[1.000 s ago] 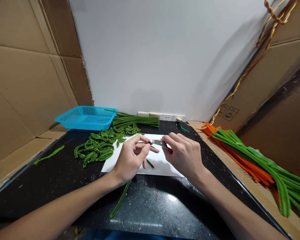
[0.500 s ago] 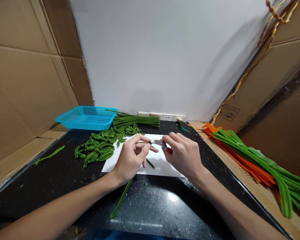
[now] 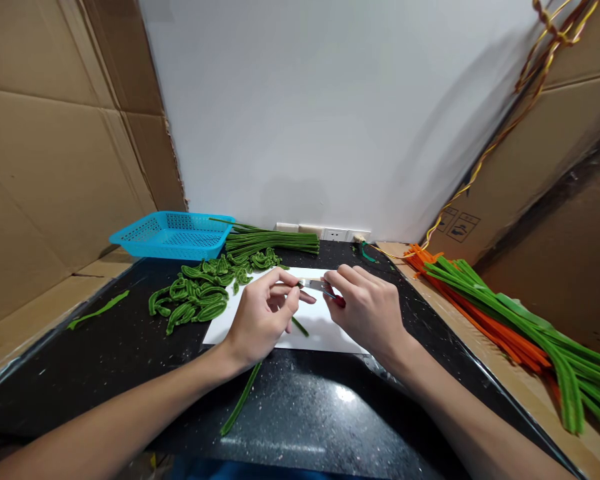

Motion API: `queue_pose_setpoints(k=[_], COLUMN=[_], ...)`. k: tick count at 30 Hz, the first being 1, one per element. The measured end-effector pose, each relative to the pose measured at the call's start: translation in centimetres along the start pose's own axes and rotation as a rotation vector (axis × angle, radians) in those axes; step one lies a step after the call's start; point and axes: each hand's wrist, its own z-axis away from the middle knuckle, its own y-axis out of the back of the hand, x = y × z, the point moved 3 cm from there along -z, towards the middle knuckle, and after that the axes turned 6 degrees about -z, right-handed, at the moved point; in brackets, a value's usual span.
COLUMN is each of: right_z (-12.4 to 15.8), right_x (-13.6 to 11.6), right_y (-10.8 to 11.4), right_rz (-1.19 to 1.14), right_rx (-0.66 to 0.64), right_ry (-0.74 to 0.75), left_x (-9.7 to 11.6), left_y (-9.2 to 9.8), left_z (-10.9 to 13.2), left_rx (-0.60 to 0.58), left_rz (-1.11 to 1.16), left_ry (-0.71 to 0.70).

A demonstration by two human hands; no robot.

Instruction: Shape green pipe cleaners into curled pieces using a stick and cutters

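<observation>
Above a white sheet [image 3: 325, 340], my left hand [image 3: 263, 313] is closed, thumb and index finger pinching the end of a green fuzzy pipe cleaner. My right hand [image 3: 367, 307] is wrapped round a small metal tool [image 3: 316, 285] with a red handle; its tip meets the left fingertips. Whether it is pliers or scissors I cannot tell. A length of green pipe cleaner [image 3: 240, 403] sticks out below my left wrist, and a short green end [image 3: 300, 327] shows on the sheet beside the left fingers. Left of the sheet lies a heap of bent green pipe-cleaner loops [image 3: 197, 293].
A blue perforated basket [image 3: 173, 250] stands at the back left. Beside it lies a bundle of straight green pipe cleaners [image 3: 280, 241]. Green strips [image 3: 520, 313] and orange strips [image 3: 505, 340] lie on cardboard at right. Sockets [image 3: 335, 235] line the back wall.
Hardly anything differs. Both hands keep their place with the tool's tip at the left fingertips; the left fingers have shifted very slightly.
</observation>
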Motion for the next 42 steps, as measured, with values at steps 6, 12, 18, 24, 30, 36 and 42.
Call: queue_pose_setpoints(k=[6,12,18,24,30,36,42], right_z=[-0.05,-0.04,0.01,0.08,0.05,-0.08,-0.02], right_x=[-0.12,-0.05,0.02,0.09,-0.04,-0.04,0.04], right_y=[-0.19,-0.42,-0.46,-0.52,-0.53,-0.50,-0.46], right_rz=[-0.010,-0.019,0.002,0.024,-0.067,-0.128,-0.103], right_rx=[-0.072,-0.145,-0.143,-0.129,-0.142,-0.142,-0.119], right_ry=[-0.003,-0.024,-0.014,-0.008,-0.052,-0.080,-0.070], left_x=[-0.02,-0.51,-0.50,-0.15,-0.25,-0.17,0.07], left_y=[-0.02,0.04,-0.04,-0.06,-0.09,0.01,-0.11], left_z=[0.07,-0.04,-0.13,-0.16,-0.16,-0.17,-0.12], left_rx=[-0.010,-0.005,-0.002,-0.002,-0.018,-0.015,-0.013], left_rz=[-0.008,-0.008,0.023,0.041,0.069,0.052,0.051], left_ry=[-0.020,0.024,0.038,0.022,0.035,0.030,0.003])
